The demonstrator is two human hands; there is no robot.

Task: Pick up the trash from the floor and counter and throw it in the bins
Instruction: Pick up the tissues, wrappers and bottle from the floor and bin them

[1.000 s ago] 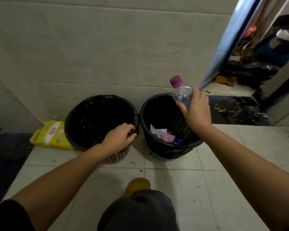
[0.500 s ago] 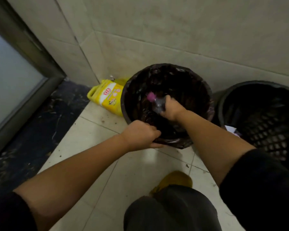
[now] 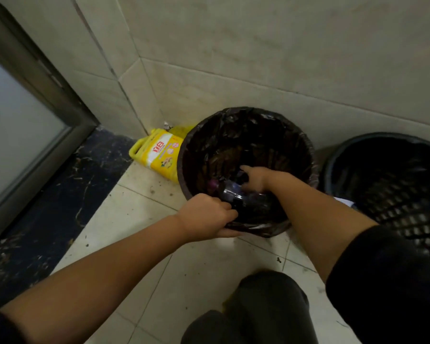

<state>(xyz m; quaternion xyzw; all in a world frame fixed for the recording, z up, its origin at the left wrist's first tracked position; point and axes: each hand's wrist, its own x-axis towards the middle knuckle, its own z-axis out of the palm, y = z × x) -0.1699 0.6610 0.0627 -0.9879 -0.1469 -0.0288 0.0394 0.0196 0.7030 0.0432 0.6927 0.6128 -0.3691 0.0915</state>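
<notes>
At the far left we see a door (image 3: 13,135) with cloudy glass and a dark frame. Under it runs a dark strip of floor (image 3: 60,189) with pale streaks. Next to that strip the floor tiles (image 3: 124,234) are light and have small dark bits of dirt on them. The wall (image 3: 258,58) behind is made of big pale tiles.

Our landmark is the lined bin (image 3: 246,145), a round bin with a dark bag in it, standing against the wall. Left of the lined bin, touching its side, a yellow jug (image 3: 157,155) lies on the floor in the corner. A small scrap sits just behind the jug, too tiny to make out.

Our left hand (image 3: 206,217) is closed on the near rim of the lined bin, with the fingers curled over the edge and the thumb under it. Inside the lined bin is the clear bottle (image 3: 230,192) with a pink cap, lying low against the bag. Our right hand (image 3: 255,178) reaches down into the lined bin right at the bottle. It is blurry, so we cannot tell if it is holding the bottle or has let go.

Right of the lined bin stands a black bin (image 3: 387,184) with little holes in its side. The edge of the picture cuts it off, and it is dark inside. A bit of white paper (image 3: 344,201) peeks out between our right arm and the black bin.

Below the lined bin we see a dark knee (image 3: 266,309) and a bit of yellow beside it, hard to make out.
</notes>
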